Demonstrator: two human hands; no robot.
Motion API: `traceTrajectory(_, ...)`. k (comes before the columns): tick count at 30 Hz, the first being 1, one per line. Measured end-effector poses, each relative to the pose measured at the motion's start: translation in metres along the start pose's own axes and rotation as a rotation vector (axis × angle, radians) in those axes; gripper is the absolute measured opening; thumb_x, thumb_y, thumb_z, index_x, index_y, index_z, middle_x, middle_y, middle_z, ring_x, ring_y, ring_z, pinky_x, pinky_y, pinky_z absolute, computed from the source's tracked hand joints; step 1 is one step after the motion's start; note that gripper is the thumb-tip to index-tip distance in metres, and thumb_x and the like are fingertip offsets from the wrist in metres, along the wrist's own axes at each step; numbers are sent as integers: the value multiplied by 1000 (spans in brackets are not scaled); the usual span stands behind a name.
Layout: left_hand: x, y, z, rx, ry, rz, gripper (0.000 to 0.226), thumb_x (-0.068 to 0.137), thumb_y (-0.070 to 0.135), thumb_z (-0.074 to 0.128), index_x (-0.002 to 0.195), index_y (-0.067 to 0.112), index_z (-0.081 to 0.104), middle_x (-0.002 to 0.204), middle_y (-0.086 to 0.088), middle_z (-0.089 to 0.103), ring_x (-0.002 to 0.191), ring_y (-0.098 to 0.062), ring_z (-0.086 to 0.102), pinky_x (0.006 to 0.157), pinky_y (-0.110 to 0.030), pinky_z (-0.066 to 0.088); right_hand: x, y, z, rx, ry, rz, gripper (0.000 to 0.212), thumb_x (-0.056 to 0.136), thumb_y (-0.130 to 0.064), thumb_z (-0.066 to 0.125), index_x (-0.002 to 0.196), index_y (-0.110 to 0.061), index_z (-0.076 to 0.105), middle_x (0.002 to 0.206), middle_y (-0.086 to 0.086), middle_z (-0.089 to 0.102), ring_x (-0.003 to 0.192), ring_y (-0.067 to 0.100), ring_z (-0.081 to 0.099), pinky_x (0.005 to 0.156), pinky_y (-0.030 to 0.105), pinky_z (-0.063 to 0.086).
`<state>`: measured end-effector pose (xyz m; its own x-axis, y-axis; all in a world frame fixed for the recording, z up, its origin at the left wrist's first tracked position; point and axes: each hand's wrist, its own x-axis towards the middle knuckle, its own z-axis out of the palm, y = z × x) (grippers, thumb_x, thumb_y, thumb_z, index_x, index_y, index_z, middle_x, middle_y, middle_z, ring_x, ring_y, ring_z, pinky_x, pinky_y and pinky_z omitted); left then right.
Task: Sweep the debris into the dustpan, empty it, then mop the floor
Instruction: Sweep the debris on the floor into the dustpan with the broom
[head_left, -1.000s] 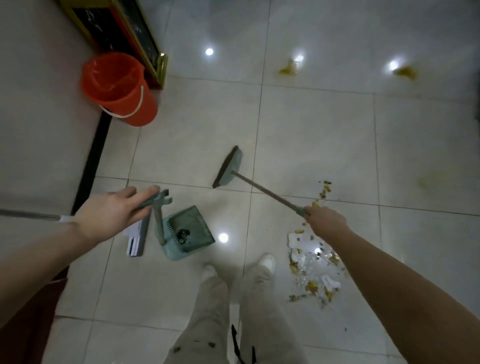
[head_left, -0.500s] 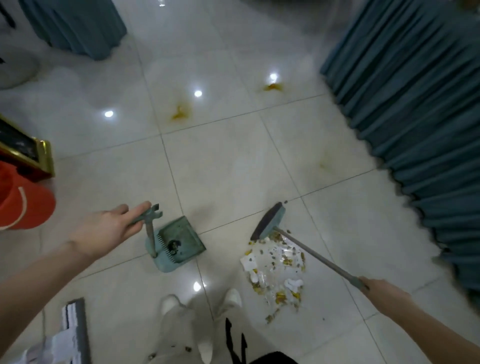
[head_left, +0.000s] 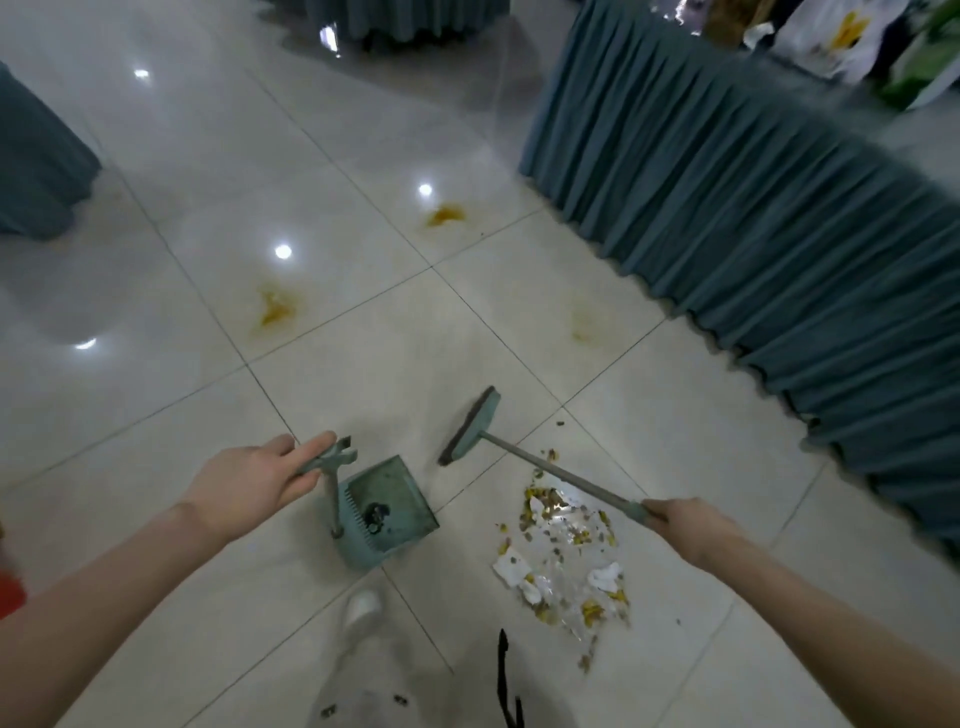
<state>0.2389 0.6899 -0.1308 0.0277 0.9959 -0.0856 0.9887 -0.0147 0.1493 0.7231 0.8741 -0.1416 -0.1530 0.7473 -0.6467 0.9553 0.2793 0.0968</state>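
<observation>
**Both hands gripping: dustpan handle left, broom handle right**

The left hand (head_left: 254, 483) is wrapped around the forked top of the dustpan's upright handle, fingers (head_left: 311, 449) curled over the grip; the right hand (head_left: 685, 522) is clenched on the end of the broom handle, well out to the right. The dustpan (head_left: 389, 506), a green plastic one, sits on the tile floor (head_left: 363, 338) just ahead of the person's light shoe (head_left: 362, 608), its mouth turned up and to the right; a small dark clump lies inside it near the toothed back edge. The broom (head_left: 561, 475) slants across the floor from the right hand up to its green head, which rests on the tiles just to the right of the dustpan's mouth, apart from it; the bristle edge faces left. The debris (head_left: 561, 556), a scatter of yellow bits, white paper scraps and clear shards, lies on the floor under and below the broom handle, to the right of the dustpan and not in it; a few loose specks sit further up near the tile joint. Yellow stains (head_left: 278, 309) mark the tiles further off; a blue-green pleated table skirt (head_left: 753, 218) hangs along the right side; light trousers show at the bottom edge.
</observation>
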Motion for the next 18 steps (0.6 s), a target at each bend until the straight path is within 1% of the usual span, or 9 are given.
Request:
traceTrajectory(3, -2, -27, 0, -15, -13, 35, 60, 93, 63, 6, 126, 30, 44, 69, 0, 56, 37, -24, 53, 38, -18, 25, 18, -79, -6, 45, 6, -47, 31, 102, -40, 36, 124, -38, 57, 82, -6, 59, 69, 15, 56, 59, 27, 47)
traceTrajectory(6, -5, -45, -3, -41, -19, 40, 60, 93, 64, 6, 127, 30, 42, 70, -3, 56, 38, -28, 54, 36, -23, 33, 44, -150, -13, 64, -6, -84, 27, 101, -26, 37, 114, -31, 59, 76, -4, 55, 65, 17, 55, 53, 26, 43)
traceTrajectory(7, -5, -52, -3, -38, -17, 41, 59, 93, 64, 7, 127, 30, 42, 70, -3, 56, 39, -29, 54, 35, -25, 37, 54, -173, -15, 53, -3, -96, 26, 100, -22, 38, 113, -29, 59, 76, -3, 53, 65, 17, 55, 53, 26, 42)
traceTrajectory(9, -8, -60, -3, -21, -13, 33, 58, 93, 64, 7, 126, 30, 41, 71, -4, 57, 39, -29, 54, 34, -29, 42, 70, -210, -18, -3, 0, -123, 28, 98, -14, 40, 115, -28, 57, 75, -3, 48, 70, 18, 54, 57, 28, 42)
traceTrajectory(11, -11, -64, -2, -6, -30, 13, 58, 93, 64, 8, 126, 31, 41, 71, -5, 58, 40, -30, 55, 34, -31, 44, 84, -234, -20, -96, 3, -168, 32, 96, -9, 41, 118, -25, 57, 73, -2, 43, 73, 20, 52, 61, 31, 42)
traceTrajectory(13, -8, -66, -1, -8, -37, 7, 59, 92, 66, 7, 127, 31, 39, 74, -6, 59, 44, -32, 57, 37, -34, 47, 93, -241, -21, -181, 4, -190, 32, 94, -6, 42, 119, -21, 56, 72, -1, 41, 71, 20, 51, 59, 31, 40)
traceTrajectory(15, 0, -66, -2, 0, -42, 30, 61, 91, 67, 5, 128, 31, 37, 77, -8, 59, 46, -32, 58, 41, -35, 49, 100, -228, -17, -214, -1, -180, 30, 94, -6, 42, 117, -19, 58, 74, 0, 45, 64, 17, 50, 51, 29, 36)
traceTrajectory(16, 5, -64, -3, 15, -47, 47, 62, 90, 68, 4, 129, 30, 37, 78, -8, 59, 47, -32, 58, 41, -35, 49, 101, -215, -14, -213, -11, -165, 29, 95, -8, 42, 116, -19, 59, 78, 0, 50, 65, 17, 52, 48, 28, 34)
traceTrajectory(18, 14, -55, -5, 49, -74, 82, 67, 89, 69, 1, 130, 30, 36, 79, -9, 59, 48, -32, 57, 43, -37, 50, 97, -177, -3, -208, -51, -138, 25, 97, -12, 41, 115, -22, 56, 88, 1, 56, 74, 18, 59, 50, 27, 38)
